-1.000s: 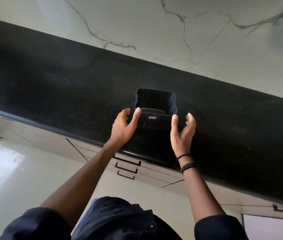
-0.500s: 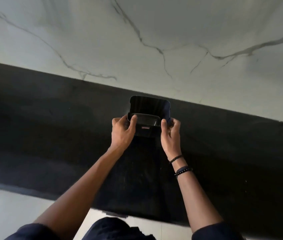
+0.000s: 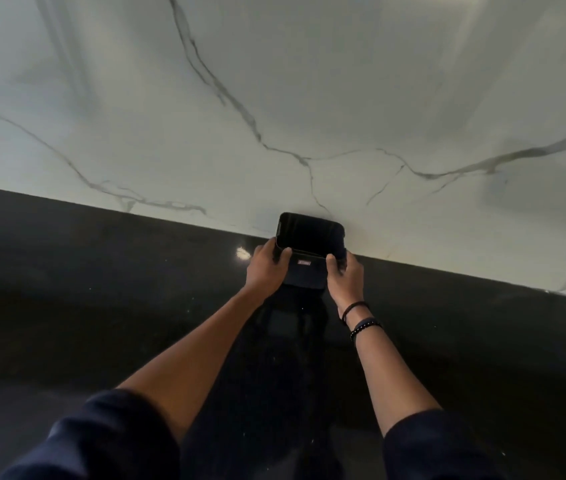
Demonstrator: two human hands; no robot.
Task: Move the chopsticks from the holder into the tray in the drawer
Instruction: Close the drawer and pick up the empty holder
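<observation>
A black box-shaped holder (image 3: 310, 233) with an open top stands at the back of the black countertop (image 3: 101, 306), against the wall. My left hand (image 3: 266, 268) grips its left side and my right hand (image 3: 345, 275) grips its right side. A small label shows on the holder's front face between my hands. Its inside is dark and I see no chopsticks in it. No drawer or tray is in view.
A white marble wall (image 3: 309, 98) with grey veins rises right behind the holder. The glossy counter reflects my arms. My dark sleeves fill the bottom corners of the view.
Both hands went from open beside the holder to closed on its sides, and the holder now stands further back against the wall. The view tilted up, so the cabinet fronts and floor dropped out of sight.
</observation>
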